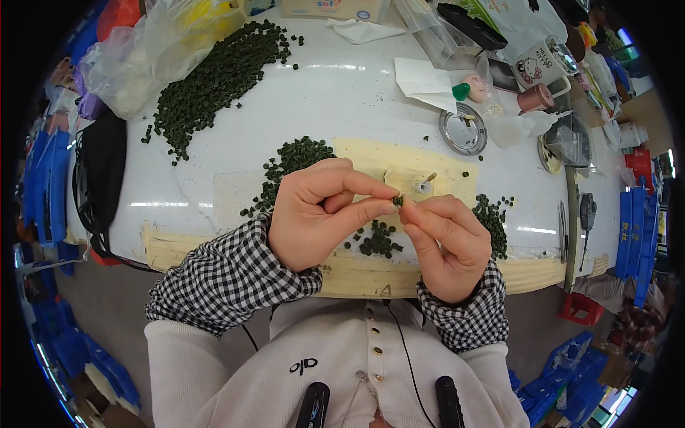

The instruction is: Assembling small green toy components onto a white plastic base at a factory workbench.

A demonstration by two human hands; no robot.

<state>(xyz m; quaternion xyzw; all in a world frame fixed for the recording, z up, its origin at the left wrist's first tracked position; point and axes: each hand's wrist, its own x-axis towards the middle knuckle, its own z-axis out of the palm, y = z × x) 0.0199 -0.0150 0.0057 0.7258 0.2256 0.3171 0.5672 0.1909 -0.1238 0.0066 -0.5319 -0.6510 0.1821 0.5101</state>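
Note:
Over the table's near edge, my left hand (pixel 314 214) pinches a small dark green part (pixel 398 201) between thumb and forefinger. From the other side, my right hand (pixel 449 246) meets it, its fingers curled and a fingertip against the same part. The part's exact kind is too small to tell. Just beyond the fingers, a small stick-like tool with a brown tip (pixel 429 180) stands on a yellow taped patch (pixel 457 153). Below the fingertips lies a small cluster of similar green parts (pixel 378 241), partly hidden. More piles sit beside the left hand (pixel 303 153) and the right hand (pixel 490 222).
A large heap of green parts (pixel 214 82) spreads at the far left beside clear plastic bags (pixel 153 60). A round metal lid (pixel 462 130), white tissue (pixel 426 82), a mug (pixel 539 68) and a pink spool (pixel 535 98) stand far right. Tweezers (pixel 563 232) and a screwdriver (pixel 586 214) lie at the right edge.

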